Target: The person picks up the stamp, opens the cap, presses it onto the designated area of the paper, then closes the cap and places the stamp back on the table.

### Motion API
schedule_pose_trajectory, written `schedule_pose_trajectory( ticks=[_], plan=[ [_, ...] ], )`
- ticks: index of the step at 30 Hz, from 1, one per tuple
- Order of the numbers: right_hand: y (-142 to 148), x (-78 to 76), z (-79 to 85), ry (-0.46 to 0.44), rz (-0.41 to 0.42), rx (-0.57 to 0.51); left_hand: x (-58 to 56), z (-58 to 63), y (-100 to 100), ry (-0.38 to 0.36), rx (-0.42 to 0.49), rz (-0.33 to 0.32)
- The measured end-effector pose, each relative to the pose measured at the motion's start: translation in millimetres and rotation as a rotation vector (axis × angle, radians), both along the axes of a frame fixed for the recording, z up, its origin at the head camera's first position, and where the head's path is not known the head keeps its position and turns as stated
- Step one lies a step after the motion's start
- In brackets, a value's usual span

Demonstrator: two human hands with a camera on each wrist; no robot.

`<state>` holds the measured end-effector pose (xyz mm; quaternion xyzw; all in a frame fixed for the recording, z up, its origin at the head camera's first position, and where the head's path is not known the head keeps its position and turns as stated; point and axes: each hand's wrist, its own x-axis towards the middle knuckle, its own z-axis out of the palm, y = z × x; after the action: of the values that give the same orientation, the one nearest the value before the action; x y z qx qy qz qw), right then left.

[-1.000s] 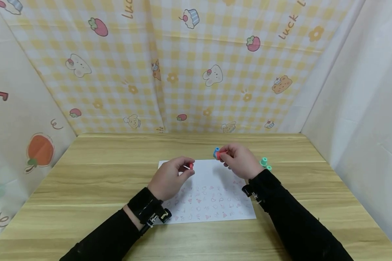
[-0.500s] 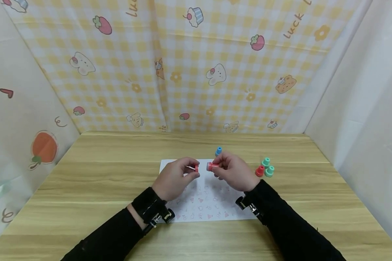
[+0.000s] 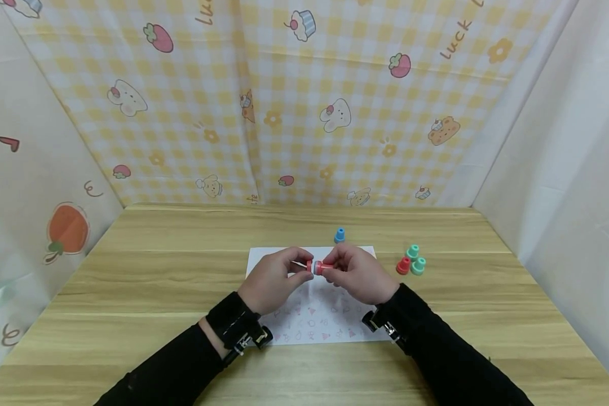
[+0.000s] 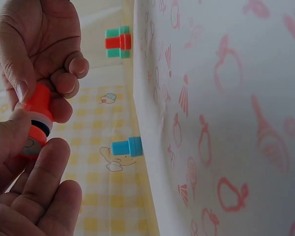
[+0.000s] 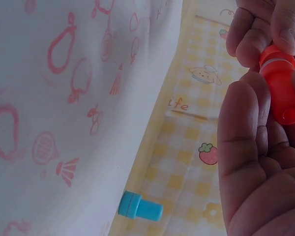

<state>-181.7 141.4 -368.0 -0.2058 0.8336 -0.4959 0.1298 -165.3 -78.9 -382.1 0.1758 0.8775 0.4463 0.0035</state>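
Note:
In the head view my left hand pinches a small red cap between thumb and fingers. My right hand grips the narrow handle of a red toy stamp, which lies sideways with its wide end facing the cap. Both are held above the white paper, which carries rows of pink stamped pictures. The left wrist view shows a dark band between the stamp and the cap; they meet or nearly meet. Fingers hide part of each.
A blue stamp stands just behind the paper. Right of the paper, a red stamp stands with two green stamps. A patterned yellow cloth hangs behind the wooden table.
My right hand has come left and down from near the blue stamp, bringing the red stamp to the cap. My left hand has shifted slightly right, still pinching the cap.

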Motion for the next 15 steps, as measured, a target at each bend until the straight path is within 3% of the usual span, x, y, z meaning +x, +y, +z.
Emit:
schedule_pose_trajectory(
  ticks=[15],
  plan=[
    [-4.4, 3.6, -1.9, 0.026, 0.007, 0.001, 0.9, -0.4, 0.2, 0.013, -0.030, -0.032]
  ],
)
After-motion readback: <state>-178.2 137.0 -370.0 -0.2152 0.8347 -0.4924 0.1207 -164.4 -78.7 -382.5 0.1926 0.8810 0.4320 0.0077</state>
